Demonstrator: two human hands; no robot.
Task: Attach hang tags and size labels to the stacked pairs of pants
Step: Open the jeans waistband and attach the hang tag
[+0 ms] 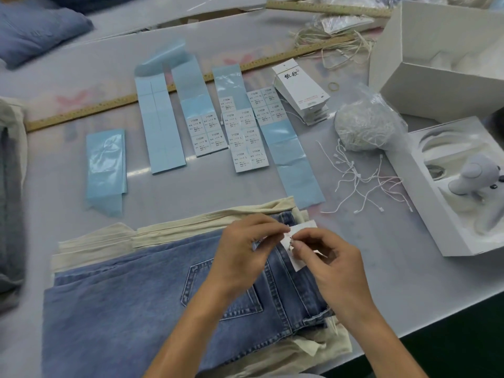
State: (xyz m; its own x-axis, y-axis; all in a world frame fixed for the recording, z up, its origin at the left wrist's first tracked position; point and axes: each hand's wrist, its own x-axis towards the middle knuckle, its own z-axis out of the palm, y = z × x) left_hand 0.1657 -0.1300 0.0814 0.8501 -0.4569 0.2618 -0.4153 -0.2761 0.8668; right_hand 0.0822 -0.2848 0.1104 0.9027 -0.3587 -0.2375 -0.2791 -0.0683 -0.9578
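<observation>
Blue jeans (131,304) lie on top of a stack of cream pants (103,246) at the table's near edge. Over the jeans' waistband, my left hand (245,252) and my right hand (324,257) meet fingertip to fingertip and pinch a white hang tag (300,264) and its small fastener. Further back lie blue backing strips with white size labels (245,137). A pile of white hang tags (302,91) sits behind them to the right. Loose white tag strings (362,181) lie scattered to the right.
A bag of strings (365,126) sits by an open white box (441,64). A second white box with a small grey device (471,175) stands at the right edge. Wooden rulers (81,111) cross the table. Folded garments (11,208) lie at the left.
</observation>
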